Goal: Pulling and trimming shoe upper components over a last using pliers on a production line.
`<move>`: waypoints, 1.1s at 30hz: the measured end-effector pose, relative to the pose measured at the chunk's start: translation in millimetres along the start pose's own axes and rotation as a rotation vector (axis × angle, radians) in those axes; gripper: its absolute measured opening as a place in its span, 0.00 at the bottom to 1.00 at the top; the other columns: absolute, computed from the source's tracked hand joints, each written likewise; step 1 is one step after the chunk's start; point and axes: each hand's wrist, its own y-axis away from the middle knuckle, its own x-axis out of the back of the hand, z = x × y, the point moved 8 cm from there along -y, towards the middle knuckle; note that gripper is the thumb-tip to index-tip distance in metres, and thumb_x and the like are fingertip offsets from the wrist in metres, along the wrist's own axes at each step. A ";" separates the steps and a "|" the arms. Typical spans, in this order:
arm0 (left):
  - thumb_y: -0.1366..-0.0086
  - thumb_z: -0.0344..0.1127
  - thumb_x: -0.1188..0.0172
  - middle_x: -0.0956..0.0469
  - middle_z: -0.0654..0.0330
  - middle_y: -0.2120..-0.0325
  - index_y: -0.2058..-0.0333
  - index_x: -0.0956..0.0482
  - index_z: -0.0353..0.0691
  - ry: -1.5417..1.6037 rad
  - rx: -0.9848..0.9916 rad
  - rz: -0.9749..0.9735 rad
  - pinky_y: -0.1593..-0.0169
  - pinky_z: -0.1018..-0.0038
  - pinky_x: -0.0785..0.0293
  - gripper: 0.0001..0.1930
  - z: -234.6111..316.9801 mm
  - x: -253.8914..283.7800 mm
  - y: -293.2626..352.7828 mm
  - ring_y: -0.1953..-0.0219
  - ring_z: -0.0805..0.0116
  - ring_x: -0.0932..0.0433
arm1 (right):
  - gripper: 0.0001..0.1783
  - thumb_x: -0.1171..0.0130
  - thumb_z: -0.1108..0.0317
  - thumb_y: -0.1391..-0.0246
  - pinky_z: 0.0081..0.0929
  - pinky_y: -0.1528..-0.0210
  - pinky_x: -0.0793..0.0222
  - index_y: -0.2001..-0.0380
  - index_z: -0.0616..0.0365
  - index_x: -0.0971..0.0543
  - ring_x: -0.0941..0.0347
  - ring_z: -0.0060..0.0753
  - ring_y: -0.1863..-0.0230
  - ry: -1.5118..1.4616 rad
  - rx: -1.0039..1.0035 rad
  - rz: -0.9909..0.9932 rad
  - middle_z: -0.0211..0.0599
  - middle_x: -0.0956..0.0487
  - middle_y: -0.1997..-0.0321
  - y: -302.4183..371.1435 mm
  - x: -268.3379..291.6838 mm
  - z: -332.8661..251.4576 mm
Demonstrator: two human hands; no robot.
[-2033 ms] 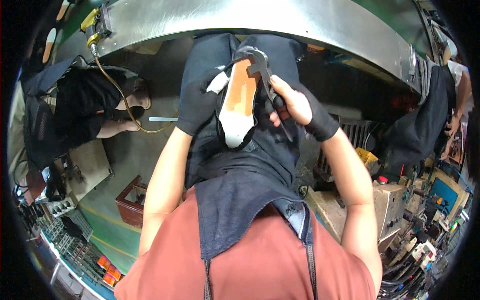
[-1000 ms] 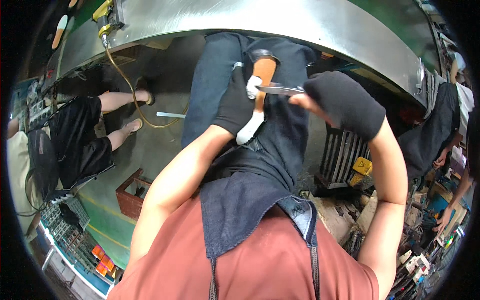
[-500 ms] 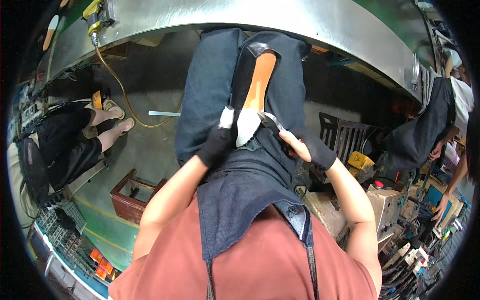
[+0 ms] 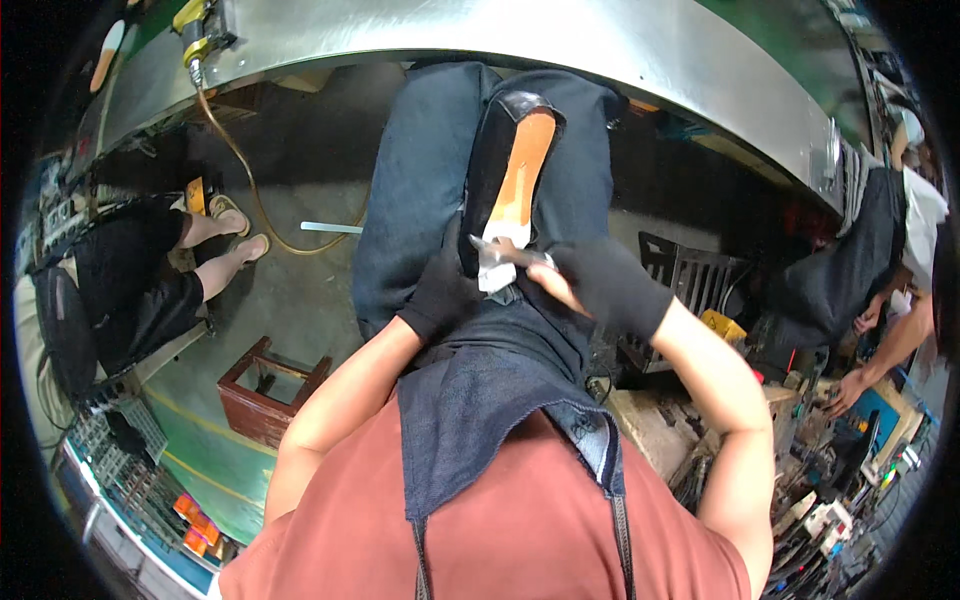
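Note:
An upturned shoe (image 4: 483, 165) lies along my lap, black at its side and toe, with an orange-brown sole board (image 4: 525, 160) facing up and a white piece (image 4: 494, 277) at the end nearest me. My left hand (image 4: 443, 290), in a black fingerless glove, grips the shoe's left side near the heel; its fingers are mostly hidden. My right hand (image 4: 600, 280), also gloved, is closed on a metal hand tool (image 4: 512, 254). The tool's head lies across the white heel area. Motion blur hides its exact kind and whether it touches.
Ahead of my knees runs a steel bench edge (image 4: 440, 22). A yellow tool with a hose (image 4: 195, 35) lies on it. To the left are a wooden stool (image 4: 265, 395) and a seated person's legs (image 4: 210, 270). At right sits a slatted crate (image 4: 690, 270), near another person's arm (image 4: 890, 355).
My right hand has swung the tool leftward over the white heel area. The left thumb's white wrap, plain before, is now hidden or blurred. The other person's arm at right has shifted.

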 end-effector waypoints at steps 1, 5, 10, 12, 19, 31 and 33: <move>0.43 0.42 0.28 0.24 0.53 0.49 0.38 0.39 0.35 0.107 -0.022 0.109 0.42 0.67 0.29 0.39 -9.1 3.3 3.2 0.49 0.62 0.23 | 0.28 0.47 0.43 0.38 0.46 0.66 0.26 0.74 0.60 0.20 0.22 0.56 0.71 -0.023 0.178 0.033 0.51 0.22 0.73 3.3 -4.8 -10.4; 0.44 0.43 0.28 0.26 0.44 0.48 0.34 0.49 0.33 0.087 0.066 -0.040 0.46 0.62 0.26 0.47 -39.0 -15.6 8.8 0.48 0.53 0.23 | 0.30 0.47 0.43 0.38 0.47 0.65 0.26 0.71 0.63 0.20 0.22 0.60 0.68 -0.118 0.461 0.145 0.55 0.20 0.68 18.5 -17.4 -20.8; 0.44 0.43 0.27 0.31 0.37 0.41 0.32 0.47 0.30 -0.550 -0.157 -0.045 0.40 0.61 0.30 0.49 76.6 56.9 23.7 0.42 0.44 0.25 | 0.25 0.44 0.47 0.37 0.42 0.67 0.31 0.68 0.61 0.19 0.23 0.56 0.69 -0.358 -0.076 0.087 0.55 0.21 0.71 26.8 -16.7 48.5; 0.42 0.40 0.29 0.25 0.40 0.45 0.36 0.35 0.37 -0.538 0.108 -0.138 0.40 0.61 0.30 0.39 119.0 108.8 31.7 0.44 0.45 0.23 | 0.20 0.43 0.53 0.37 0.38 0.69 0.34 0.70 0.62 0.21 0.28 0.46 0.73 -0.418 -0.132 0.143 0.48 0.25 0.75 51.3 -11.3 66.7; 0.49 0.41 0.23 0.26 0.47 0.44 0.38 0.34 0.32 -0.160 -0.201 0.295 0.36 0.67 0.32 0.43 147.8 81.3 -63.9 0.40 0.58 0.27 | 0.17 0.44 0.58 0.35 0.32 0.69 0.35 0.69 0.63 0.23 0.31 0.37 0.74 -0.720 -0.164 0.373 0.42 0.26 0.76 90.9 -39.3 79.2; 0.38 0.42 0.32 0.39 0.37 0.34 0.32 0.47 0.24 0.105 -0.161 0.214 0.31 0.66 0.41 0.45 4.6 -12.0 -16.4 0.31 0.51 0.38 | 0.27 0.48 0.49 0.36 0.37 0.70 0.30 0.73 0.65 0.21 0.23 0.46 0.75 -0.080 0.085 0.079 0.51 0.23 0.78 5.4 18.8 40.8; 0.38 0.42 0.32 0.39 0.36 0.34 0.32 0.50 0.24 0.079 -0.177 0.212 0.31 0.66 0.41 0.46 7.5 -20.6 -18.8 0.31 0.49 0.38 | 0.27 0.50 0.48 0.36 0.42 0.68 0.26 0.76 0.61 0.20 0.20 0.50 0.71 0.239 0.066 0.021 0.53 0.21 0.76 -2.4 10.5 39.7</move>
